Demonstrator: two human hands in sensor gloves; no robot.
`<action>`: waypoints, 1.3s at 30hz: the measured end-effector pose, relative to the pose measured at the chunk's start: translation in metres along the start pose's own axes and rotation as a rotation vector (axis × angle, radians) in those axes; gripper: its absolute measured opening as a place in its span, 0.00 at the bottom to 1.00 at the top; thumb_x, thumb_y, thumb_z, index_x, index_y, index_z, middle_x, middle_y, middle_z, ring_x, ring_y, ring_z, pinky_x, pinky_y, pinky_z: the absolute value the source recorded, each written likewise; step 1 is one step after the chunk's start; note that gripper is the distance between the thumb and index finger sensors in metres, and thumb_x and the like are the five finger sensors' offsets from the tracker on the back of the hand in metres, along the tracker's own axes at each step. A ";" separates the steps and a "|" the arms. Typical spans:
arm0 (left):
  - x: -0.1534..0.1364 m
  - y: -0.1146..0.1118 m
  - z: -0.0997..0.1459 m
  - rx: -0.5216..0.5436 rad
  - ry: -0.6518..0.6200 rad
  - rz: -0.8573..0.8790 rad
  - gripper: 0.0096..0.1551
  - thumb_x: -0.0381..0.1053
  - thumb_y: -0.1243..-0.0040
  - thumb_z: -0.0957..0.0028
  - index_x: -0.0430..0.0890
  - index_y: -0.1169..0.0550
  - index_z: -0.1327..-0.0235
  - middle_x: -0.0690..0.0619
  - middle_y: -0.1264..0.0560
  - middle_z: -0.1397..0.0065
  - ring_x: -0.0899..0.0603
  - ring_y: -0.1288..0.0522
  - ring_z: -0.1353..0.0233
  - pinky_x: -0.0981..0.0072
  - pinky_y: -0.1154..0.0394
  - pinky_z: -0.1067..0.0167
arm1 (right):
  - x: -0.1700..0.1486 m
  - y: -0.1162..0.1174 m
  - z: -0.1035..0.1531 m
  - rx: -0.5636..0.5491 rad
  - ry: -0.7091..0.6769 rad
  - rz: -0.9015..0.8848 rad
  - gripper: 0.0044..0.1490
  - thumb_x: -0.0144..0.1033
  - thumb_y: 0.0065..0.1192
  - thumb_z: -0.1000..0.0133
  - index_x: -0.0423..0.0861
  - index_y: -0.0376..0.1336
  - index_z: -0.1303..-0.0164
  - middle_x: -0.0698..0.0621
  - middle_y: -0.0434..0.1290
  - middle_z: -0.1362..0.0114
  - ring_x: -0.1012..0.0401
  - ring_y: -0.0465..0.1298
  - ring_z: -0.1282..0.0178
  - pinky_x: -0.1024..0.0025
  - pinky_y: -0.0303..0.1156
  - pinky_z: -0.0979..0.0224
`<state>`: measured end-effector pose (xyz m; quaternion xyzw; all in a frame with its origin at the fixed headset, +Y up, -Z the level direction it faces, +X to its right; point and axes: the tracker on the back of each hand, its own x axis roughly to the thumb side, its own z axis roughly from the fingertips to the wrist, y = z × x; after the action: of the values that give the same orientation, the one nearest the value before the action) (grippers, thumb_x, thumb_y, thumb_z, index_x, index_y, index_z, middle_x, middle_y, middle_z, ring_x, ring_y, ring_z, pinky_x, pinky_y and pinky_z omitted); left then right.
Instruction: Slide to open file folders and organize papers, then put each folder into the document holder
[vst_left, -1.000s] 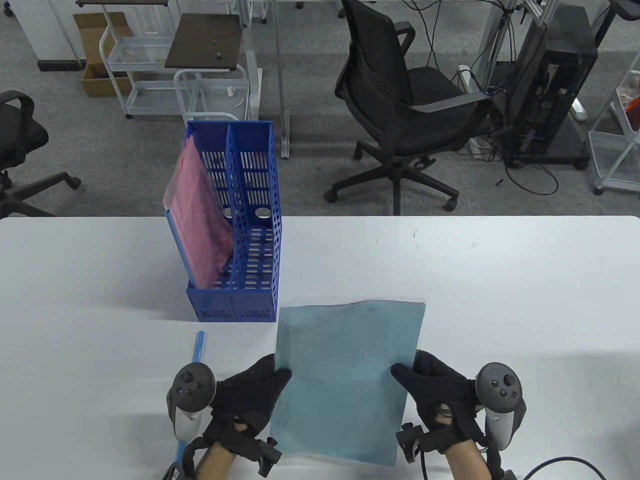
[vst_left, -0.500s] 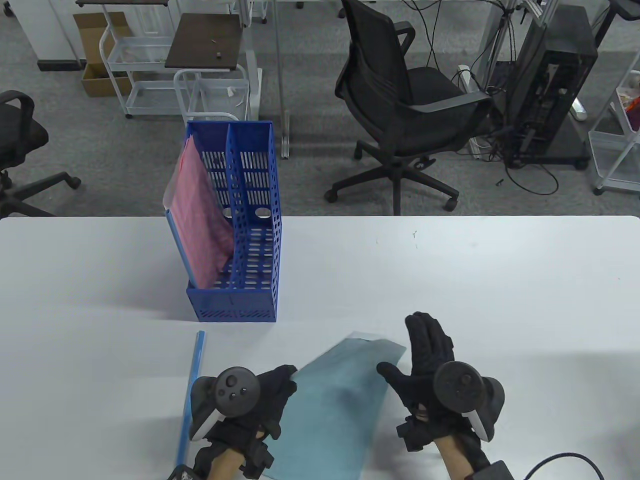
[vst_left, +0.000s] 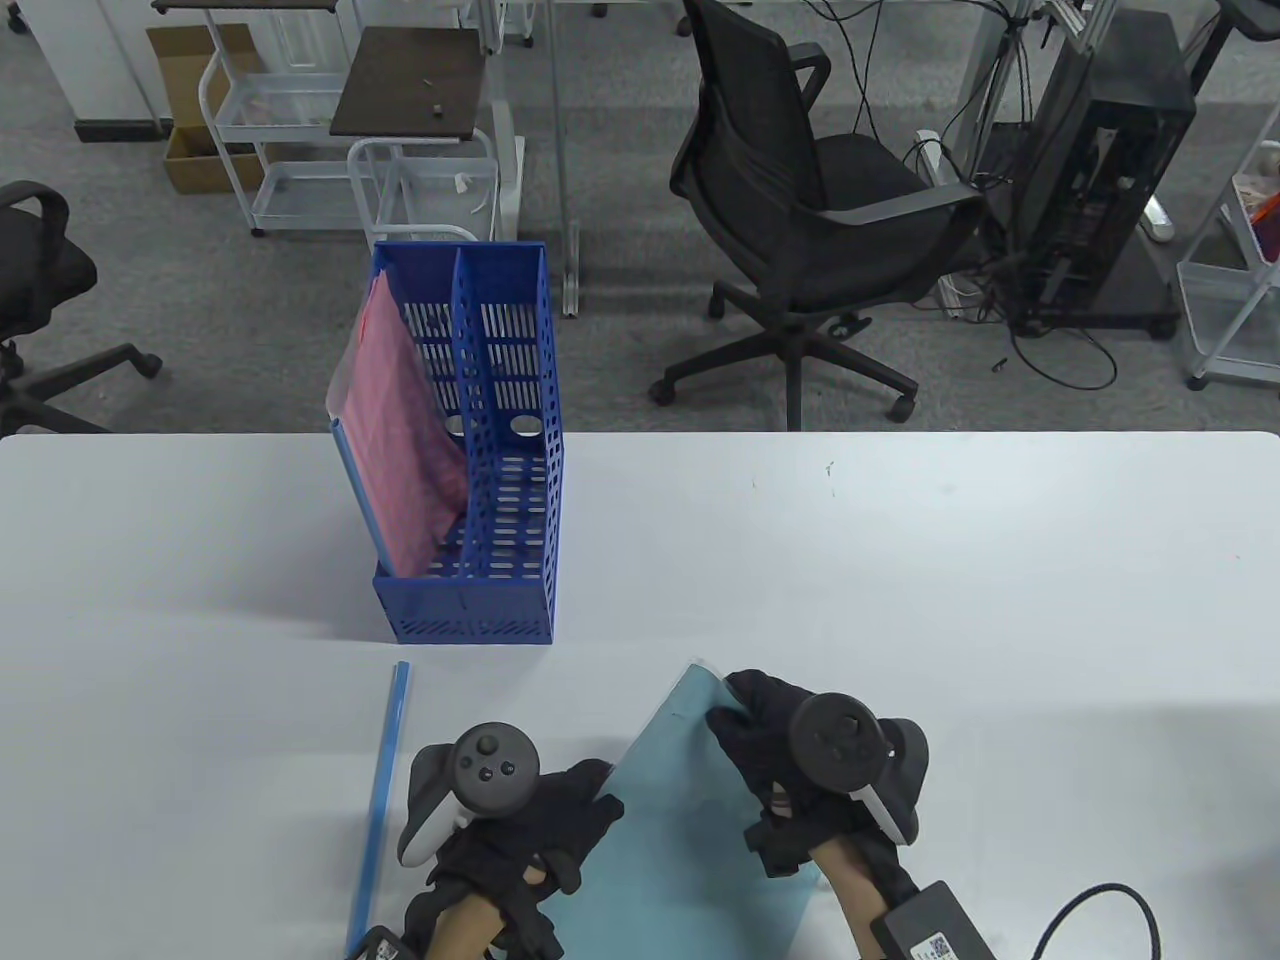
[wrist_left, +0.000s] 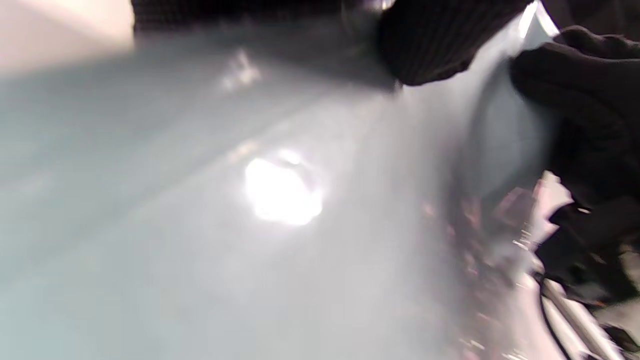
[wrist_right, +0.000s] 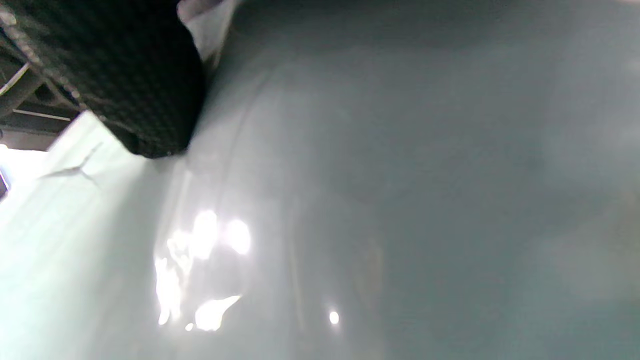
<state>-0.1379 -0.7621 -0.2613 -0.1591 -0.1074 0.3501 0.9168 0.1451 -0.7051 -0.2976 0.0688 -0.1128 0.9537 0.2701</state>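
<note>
Near edge of desk (vst_left: 1000, 560): teal folder (vst_left: 680, 840) held tilted between both hands, its far corner raised, lower part running off the bottom of the table view.

Left hand (vst_left: 530, 830) on folder's left edge; fingers (vst_left: 590, 800) curled round that edge, tracker on the back of the hand. Left wrist view: a dark fingertip (wrist_left: 430, 45) pressed on the glossy folder sheet, much blurred.

Right hand (vst_left: 790, 760) at folder's upper right edge near the top corner; fingers (vst_left: 745, 720) curled over the edge, clamped on it. Right wrist view: one gloved finger (wrist_right: 125, 75) against the folder surface, glare spots below; rest blurred.

Left of left hand: thin blue slide bar (vst_left: 385, 790) lying flat on desk, running near to far, apart from the folder.

Mid desk, beyond the bar: blue holder (vst_left: 500, 520), upright, two compartments. Pink folder (vst_left: 405, 440) stands in the left compartment, leaning right. Right compartment shows only its slotted walls.

Beyond desk, on the floor: black chair (vst_left: 800, 220), computer tower (vst_left: 1100, 170), white carts (vst_left: 300, 130).
</note>
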 end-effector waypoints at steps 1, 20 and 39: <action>-0.001 0.004 0.002 0.032 0.019 -0.017 0.29 0.57 0.33 0.52 0.46 0.17 0.39 0.46 0.13 0.46 0.41 0.10 0.52 0.48 0.16 0.49 | -0.001 0.000 0.000 0.001 0.001 0.007 0.29 0.52 0.75 0.61 0.52 0.74 0.53 0.57 0.85 0.59 0.62 0.83 0.67 0.61 0.82 0.46; -0.082 0.067 0.012 0.139 0.866 -0.549 0.30 0.55 0.27 0.56 0.46 0.17 0.40 0.49 0.16 0.44 0.42 0.13 0.51 0.49 0.18 0.50 | -0.022 0.011 0.000 0.024 0.000 0.221 0.28 0.52 0.76 0.63 0.51 0.75 0.55 0.56 0.85 0.61 0.62 0.83 0.70 0.62 0.82 0.48; -0.006 0.052 -0.027 -0.044 0.123 0.188 0.26 0.59 0.32 0.57 0.48 0.13 0.49 0.49 0.13 0.53 0.45 0.13 0.62 0.55 0.17 0.59 | -0.003 0.010 0.016 0.070 -0.191 0.174 0.28 0.51 0.75 0.63 0.52 0.75 0.55 0.56 0.85 0.61 0.62 0.83 0.69 0.61 0.82 0.47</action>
<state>-0.1653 -0.7351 -0.3057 -0.2096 -0.0431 0.4215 0.8812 0.1438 -0.7187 -0.2845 0.1587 -0.1104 0.9660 0.1716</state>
